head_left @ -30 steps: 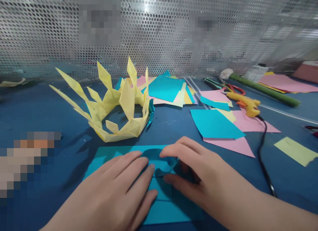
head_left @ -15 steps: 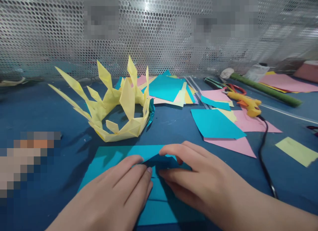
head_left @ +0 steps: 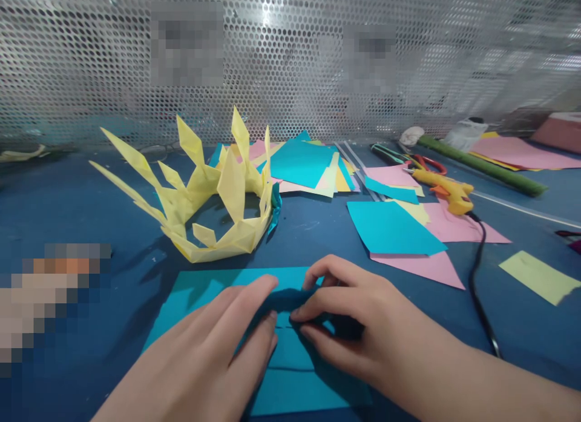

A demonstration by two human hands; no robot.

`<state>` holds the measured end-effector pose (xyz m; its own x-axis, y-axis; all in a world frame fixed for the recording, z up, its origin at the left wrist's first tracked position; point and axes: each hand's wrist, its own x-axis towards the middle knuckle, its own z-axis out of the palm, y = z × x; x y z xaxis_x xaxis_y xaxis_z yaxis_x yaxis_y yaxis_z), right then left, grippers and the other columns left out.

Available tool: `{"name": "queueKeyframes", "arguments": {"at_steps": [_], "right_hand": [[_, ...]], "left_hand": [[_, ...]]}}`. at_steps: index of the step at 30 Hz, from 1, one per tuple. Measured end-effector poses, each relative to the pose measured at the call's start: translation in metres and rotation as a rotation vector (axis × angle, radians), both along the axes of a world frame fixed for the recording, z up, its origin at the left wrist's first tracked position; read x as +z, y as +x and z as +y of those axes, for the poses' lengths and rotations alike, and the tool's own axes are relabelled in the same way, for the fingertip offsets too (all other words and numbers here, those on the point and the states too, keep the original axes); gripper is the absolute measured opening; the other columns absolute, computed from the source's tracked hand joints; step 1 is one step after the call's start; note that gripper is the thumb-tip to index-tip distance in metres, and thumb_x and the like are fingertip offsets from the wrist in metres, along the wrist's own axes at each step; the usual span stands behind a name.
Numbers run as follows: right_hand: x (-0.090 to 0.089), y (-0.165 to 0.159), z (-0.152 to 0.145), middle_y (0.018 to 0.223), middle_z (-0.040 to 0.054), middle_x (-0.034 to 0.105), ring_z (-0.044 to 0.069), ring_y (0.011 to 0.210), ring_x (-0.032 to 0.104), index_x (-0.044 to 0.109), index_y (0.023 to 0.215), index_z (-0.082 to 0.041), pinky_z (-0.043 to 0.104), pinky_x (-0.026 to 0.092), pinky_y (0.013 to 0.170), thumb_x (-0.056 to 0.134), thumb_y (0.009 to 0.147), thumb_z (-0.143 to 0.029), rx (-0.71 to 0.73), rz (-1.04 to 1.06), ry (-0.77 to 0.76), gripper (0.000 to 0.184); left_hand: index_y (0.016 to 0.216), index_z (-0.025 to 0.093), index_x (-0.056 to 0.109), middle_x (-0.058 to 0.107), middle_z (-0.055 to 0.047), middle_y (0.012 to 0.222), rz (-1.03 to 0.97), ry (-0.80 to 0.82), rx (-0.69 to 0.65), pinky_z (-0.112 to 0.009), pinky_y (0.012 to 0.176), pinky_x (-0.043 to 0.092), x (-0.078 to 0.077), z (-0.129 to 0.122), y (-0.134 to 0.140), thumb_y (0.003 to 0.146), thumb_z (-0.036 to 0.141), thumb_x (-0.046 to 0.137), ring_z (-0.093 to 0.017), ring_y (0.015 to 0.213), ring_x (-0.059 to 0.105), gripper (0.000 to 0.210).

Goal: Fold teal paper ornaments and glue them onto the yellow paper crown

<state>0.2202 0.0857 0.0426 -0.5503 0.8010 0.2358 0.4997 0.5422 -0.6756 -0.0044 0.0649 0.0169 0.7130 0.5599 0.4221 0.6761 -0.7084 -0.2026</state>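
Observation:
A blue sheet of paper (head_left: 295, 392) lies flat in front of me, with a short slit-like line and a longer crease across its middle. My left hand (head_left: 218, 343) rests on its left side, fingers stretched out and the index finger lifted apart from the others. On the right, my right hand (head_left: 363, 316) has its fingers bent, thumb and fingertips close together at the paper beside the short line. How much paper is between those fingertips is partly hidden. Just beyond the sheet stands a yellow paper crown (head_left: 222, 252) with tall pointed pieces and a crumpled blue piece at its right.
Colored paper sheets (head_left: 299, 161) are piled behind the crown. To the right lie blue paper (head_left: 394, 228), a yellow glue gun (head_left: 442, 189) with a black cord (head_left: 476, 276), red-handled scissors (head_left: 433, 164) and a green stick (head_left: 481, 164). Another person's blurred hand (head_left: 49, 289) is at left.
My left index finger has lifted and spread from the other fingers. My right fingers have bent more and drawn closer together at the paper. The view has shifted slightly.

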Motion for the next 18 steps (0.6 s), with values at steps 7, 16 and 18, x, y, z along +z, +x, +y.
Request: {"name": "queueKeyframes", "arguments": {"at_steps": [7,16,18], "right_hand": [[-0.006,0.001,-0.003,0.101,0.0073,0.059,0.016,0.082,0.066,0.073,0.091,-0.018,0.027,0.053,0.073,0.063,0.083,-0.011,0.001,-0.044,0.026,0.015],[-0.009,-0.003,-0.006,0.092,0.0088,0.061,0.015,0.075,0.064,0.077,0.088,-0.014,0.023,0.053,0.068,0.062,0.082,-0.006,0.014,-0.015,0.138,0.018],[-0.009,-0.004,-0.006,0.091,0.0088,0.062,0.012,0.068,0.062,0.077,0.087,-0.013,0.021,0.052,0.064,0.063,0.080,-0.004,0.013,0.005,0.152,0.018]], "left_hand": [[0.111,0.014,0.059,0.069,-0.014,0.117,0.057,0.136,-0.018,-0.039,0.084,0.053,0.002,-0.003,0.000,0.098,0.011,0.038,-0.028,0.104,0.067,0.025],[0.111,0.005,0.058,0.065,-0.020,0.119,-0.007,0.183,0.049,-0.044,0.089,0.039,-0.005,-0.009,0.001,0.100,0.017,0.041,-0.031,0.097,0.061,0.024],[0.109,0.007,0.056,0.070,-0.016,0.109,0.049,0.157,0.039,-0.044,0.090,0.038,-0.004,-0.010,0.001,0.100,0.015,0.038,-0.031,0.095,0.062,0.021]]}}
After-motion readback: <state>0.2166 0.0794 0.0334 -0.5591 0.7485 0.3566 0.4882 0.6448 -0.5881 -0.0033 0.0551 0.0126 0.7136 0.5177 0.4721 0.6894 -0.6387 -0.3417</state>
